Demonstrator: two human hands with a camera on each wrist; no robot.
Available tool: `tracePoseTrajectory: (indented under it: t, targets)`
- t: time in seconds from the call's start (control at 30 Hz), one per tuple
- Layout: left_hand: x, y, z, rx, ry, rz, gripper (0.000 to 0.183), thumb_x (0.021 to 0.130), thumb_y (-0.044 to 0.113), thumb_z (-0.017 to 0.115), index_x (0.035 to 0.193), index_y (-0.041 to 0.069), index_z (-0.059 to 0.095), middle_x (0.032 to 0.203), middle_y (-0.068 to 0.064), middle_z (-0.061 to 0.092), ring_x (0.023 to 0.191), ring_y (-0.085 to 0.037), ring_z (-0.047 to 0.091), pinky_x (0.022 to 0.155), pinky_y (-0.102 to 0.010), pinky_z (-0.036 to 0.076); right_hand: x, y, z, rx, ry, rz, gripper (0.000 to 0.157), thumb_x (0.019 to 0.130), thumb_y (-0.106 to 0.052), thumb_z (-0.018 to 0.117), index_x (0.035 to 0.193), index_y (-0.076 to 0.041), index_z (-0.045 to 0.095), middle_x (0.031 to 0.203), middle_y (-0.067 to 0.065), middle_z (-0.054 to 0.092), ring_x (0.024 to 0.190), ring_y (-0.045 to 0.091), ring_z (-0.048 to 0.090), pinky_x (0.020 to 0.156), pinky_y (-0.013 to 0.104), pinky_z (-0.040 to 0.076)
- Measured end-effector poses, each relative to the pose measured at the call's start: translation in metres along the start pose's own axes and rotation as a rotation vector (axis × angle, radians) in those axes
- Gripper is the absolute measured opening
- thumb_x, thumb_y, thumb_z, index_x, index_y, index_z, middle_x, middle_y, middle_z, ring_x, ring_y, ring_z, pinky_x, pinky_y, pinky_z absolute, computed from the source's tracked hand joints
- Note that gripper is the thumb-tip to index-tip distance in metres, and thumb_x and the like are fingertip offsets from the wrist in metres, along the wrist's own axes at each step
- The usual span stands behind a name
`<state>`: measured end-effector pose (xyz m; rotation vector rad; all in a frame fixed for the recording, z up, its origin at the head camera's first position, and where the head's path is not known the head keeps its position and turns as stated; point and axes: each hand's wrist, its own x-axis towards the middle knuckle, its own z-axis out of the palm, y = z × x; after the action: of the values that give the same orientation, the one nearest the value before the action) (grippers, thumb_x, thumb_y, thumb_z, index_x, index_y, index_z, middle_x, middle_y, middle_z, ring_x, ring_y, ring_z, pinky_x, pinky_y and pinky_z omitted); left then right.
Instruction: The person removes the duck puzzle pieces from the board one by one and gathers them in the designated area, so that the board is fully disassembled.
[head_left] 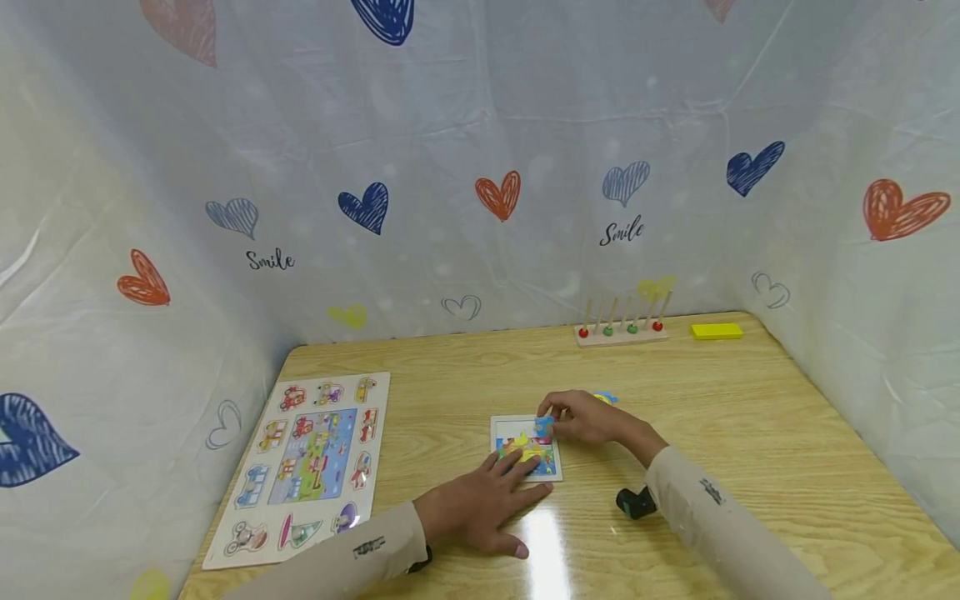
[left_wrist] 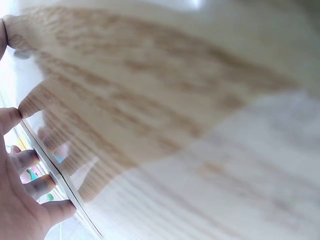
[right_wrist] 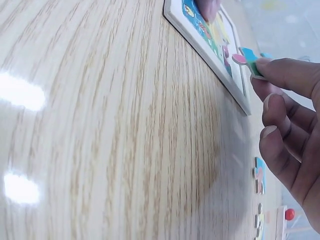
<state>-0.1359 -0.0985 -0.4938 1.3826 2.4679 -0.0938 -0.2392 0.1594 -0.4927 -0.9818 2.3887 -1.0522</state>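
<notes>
Beige sleeves [head_left: 738, 533], one pair, lay nearest the camera. Right hand [head_left: 588, 418]: thumb and fingers pinched a blue-and-green jigsaw piece [head_left: 544, 427], pink-tabbed. Piece was leftward of that hand, at the bare far portion of a white-framed jigsaw tray [head_left: 512, 427]; contact with tray could not be told. Left hand [head_left: 487, 500]: fingers spread across the tray's nearer, filled portion; right was nearer the gap. Outward: loose jigsaw pieces [right_wrist: 259, 175], transport-themed board puzzle [head_left: 381, 388] at left, bead-and-rod stand [head_left: 621, 337] stood far right.

Table [head_left: 450, 375] — glossy wood; frame [right_wrist: 209, 59] — smooth.
</notes>
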Motion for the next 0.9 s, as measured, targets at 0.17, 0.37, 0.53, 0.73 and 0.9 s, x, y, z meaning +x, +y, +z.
tracePoseTrajectory:
  t: [0.17,0.37,0.53,0.73,0.9]
  targets:
    - [0.000,0.000,0.001,0.009,0.001,0.000,0.085,0.095,0.076,0.036,0.163,0.031,0.012,0.170,-0.009,0.009,0.156,-0.037,0.012,0.120,-0.056,0.025,-0.003,0.003,-0.001,0.001,0.018,-0.011,0.021,0.100,-0.009,0.062,0.120,-0.010,0.067,0.100,0.004,0.066,0.083,0.010,0.058,0.075,0.027,0.051]
    - [0.000,0.001,-0.001,0.032,0.008,0.003,0.085,0.094,0.076,0.035,0.163,0.030,0.014,0.169,-0.010,0.011,0.155,-0.038,0.015,0.119,-0.057,0.027,-0.009,0.003,-0.002,0.009,0.039,0.006,0.025,0.102,-0.006,0.056,0.125,-0.008,0.066,0.108,0.007,0.065,0.085,0.014,0.058,0.073,0.028,0.051]
    - [-0.001,0.002,-0.002,0.026,0.003,0.001,0.085,0.094,0.076,0.035,0.163,0.030,0.014,0.169,-0.011,0.011,0.155,-0.039,0.015,0.119,-0.057,0.027,-0.013,0.005,-0.004,0.003,0.059,0.033,0.028,0.103,-0.006,0.052,0.128,-0.007,0.063,0.118,0.010,0.063,0.097,0.020,0.059,0.080,0.033,0.050]
    - [0.001,0.002,-0.002,0.013,-0.008,0.001,0.085,0.095,0.076,0.035,0.163,0.030,0.013,0.170,-0.010,0.009,0.155,-0.039,0.013,0.119,-0.058,0.026,-0.019,0.009,-0.007,-0.004,0.090,0.036,0.024,0.104,-0.008,0.051,0.126,-0.010,0.061,0.115,0.009,0.063,0.102,0.020,0.057,0.084,0.037,0.049]
    - [0.001,0.001,0.000,0.023,-0.006,0.001,0.086,0.094,0.077,0.034,0.163,0.031,0.012,0.170,-0.010,0.008,0.155,-0.039,0.013,0.119,-0.058,0.026,-0.024,0.016,-0.011,0.010,0.107,0.032,0.024,0.103,-0.008,0.053,0.125,-0.011,0.063,0.111,0.009,0.062,0.096,0.018,0.056,0.078,0.032,0.049]
